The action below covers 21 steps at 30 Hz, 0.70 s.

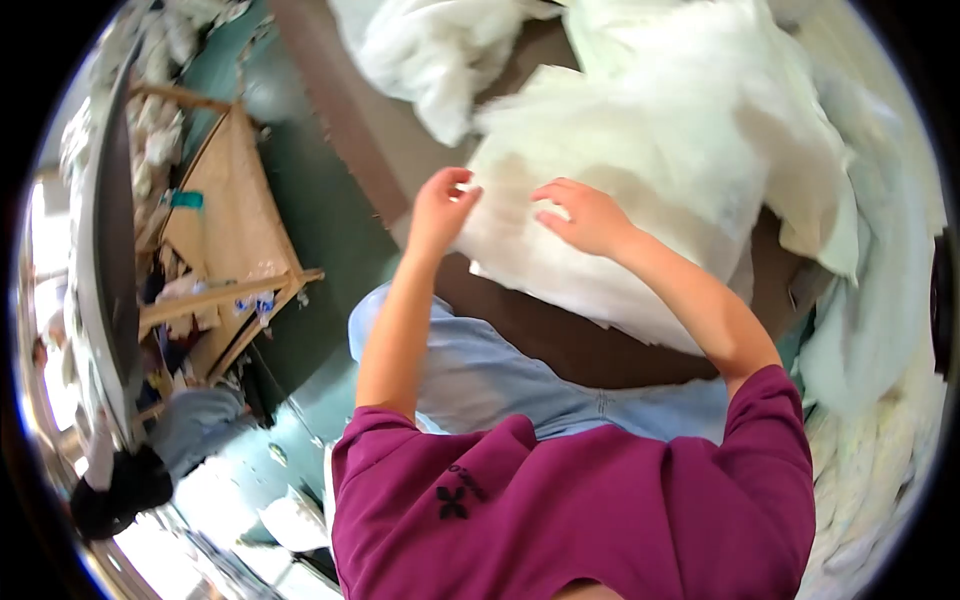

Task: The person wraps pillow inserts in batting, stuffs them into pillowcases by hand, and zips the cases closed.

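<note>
A pile of thin, white, fluffy sheet material [620, 150] lies on the brown tabletop in front of me. My left hand [440, 212] is at the left edge of the pile, fingers curved and thumb apart from them. White shows in the gap, and I cannot tell whether the fingertips touch the sheet. Over the near part of the pile is my right hand [588, 218], its thumb and fingers parted around a small patch of white. Both hands are slightly blurred.
A second white bundle [430, 60] lies at the back of the brown table [560, 345]. Pale sheets [865, 300] hang at the right. To the left, a wooden frame [235, 190] stands on the green floor [310, 190]. Another person [200, 430] is at the lower left.
</note>
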{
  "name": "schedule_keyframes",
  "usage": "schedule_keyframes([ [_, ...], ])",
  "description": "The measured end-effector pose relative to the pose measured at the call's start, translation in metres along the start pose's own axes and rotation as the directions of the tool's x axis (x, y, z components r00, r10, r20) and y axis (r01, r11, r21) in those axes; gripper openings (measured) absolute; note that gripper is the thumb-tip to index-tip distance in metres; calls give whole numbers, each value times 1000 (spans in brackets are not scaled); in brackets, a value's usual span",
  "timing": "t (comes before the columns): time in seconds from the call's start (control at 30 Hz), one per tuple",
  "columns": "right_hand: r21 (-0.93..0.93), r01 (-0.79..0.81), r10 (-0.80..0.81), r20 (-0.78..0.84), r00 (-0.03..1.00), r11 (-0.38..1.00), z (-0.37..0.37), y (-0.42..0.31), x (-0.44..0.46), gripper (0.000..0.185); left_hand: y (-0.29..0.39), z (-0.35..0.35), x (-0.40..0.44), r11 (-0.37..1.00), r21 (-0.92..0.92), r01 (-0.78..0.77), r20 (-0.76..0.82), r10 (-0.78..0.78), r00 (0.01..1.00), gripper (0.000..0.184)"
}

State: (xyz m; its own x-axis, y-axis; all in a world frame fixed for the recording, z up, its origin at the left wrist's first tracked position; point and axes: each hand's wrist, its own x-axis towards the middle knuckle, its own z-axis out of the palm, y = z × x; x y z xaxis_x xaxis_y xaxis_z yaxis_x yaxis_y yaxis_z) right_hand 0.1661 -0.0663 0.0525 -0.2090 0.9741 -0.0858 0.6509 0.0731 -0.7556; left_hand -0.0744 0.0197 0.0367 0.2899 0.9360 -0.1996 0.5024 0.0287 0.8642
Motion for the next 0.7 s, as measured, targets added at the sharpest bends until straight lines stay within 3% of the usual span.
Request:
schedule_keyframes([
  [0.03, 84, -80, 80, 12, 997, 993, 16, 15, 20, 40, -4, -4, -9, 1000, -1, -12, -88, 12, 996, 35],
  [0.07, 215, -170, 179, -22, 984, 962, 36, 50, 44, 45, -15, -5, -17, 981, 171, -94, -266, 138, 954, 38],
  [0.1, 354, -245, 272, -30, 962, 903, 44, 83, 71, 51, -24, -8, -21, 974, 221, -54, -327, 126, 937, 47],
  [0.17, 81, -142, 155, -203, 967, 987, 15, 102, 116, 61, -39, -9, -25, 970, 243, 11, -363, 81, 928, 76],
  [0.2, 228, -89, 143, -234, 962, 970, -1, 108, 141, 66, -57, -6, -20, 975, 218, 49, -264, 11, 964, 90],
  [0.23, 137, -145, 173, -225, 959, 980, -21, 121, 169, 72, -77, 1, -14, 974, 191, 123, -96, -106, 990, 102],
  [0.27, -10, 108, -102, -409, 907, 994, -25, 165, 197, 75, -81, 6, -17, 985, 142, 99, 44, -106, 993, 107],
  [0.3, 87, -44, 72, -351, 934, 995, -42, 181, 214, 75, -81, 12, -24, 982, 189, 22, 119, -45, 992, 107],
  [0.33, 325, -279, 374, -282, 884, 904, -50, 102, 200, 74, -76, 19, -31, 973, 223, -60, 212, 12, 977, 106],
  [0.37, 312, -310, 383, -207, 900, 898, -48, 98, 199, 74, -69, 24, -37, 968, 229, -106, 229, 52, 972, 95],
  [0.43, 17, -79, 80, -122, 989, 997, -26, 178, 209, 60, -67, 36, -37, 941, 204, -269, 268, 211, 940, 70],
  [0.5, -411, 58, -105, -93, 990, 910, -21, 168, 203, 46, -75, 46, -26, 860, 157, -485, 286, 431, 856, 45],
  [0.53, -597, 125, -193, -51, 980, 793, -18, 163, 201, 40, -74, 51, -23, 926, -133, -354, 227, 377, 898, 36],
  [0.57, -539, 98, -189, -117, 975, 837, -14, 168, 203, 34, -66, 52, -22, 885, -418, -206, 187, 305, 934, 26],
  [0.6, -477, 72, -178, -182, 967, 876, -15, 180, 208, 29, -54, 46, -22, 743, -667, -58, 169, 227, 959, 18],
  [0.63, -411, 48, -162, -246, 956, 910, -13, 186, 210, 25, -36, 22, -29, 631, -766, 123, 236, 97, 967, 14],
  [0.7, -255, -141, 74, -255, 964, 956, -15, 153, 211, 27, -50, 34, -29, 451, -854, 261, 273, -39, 961, 12],
])
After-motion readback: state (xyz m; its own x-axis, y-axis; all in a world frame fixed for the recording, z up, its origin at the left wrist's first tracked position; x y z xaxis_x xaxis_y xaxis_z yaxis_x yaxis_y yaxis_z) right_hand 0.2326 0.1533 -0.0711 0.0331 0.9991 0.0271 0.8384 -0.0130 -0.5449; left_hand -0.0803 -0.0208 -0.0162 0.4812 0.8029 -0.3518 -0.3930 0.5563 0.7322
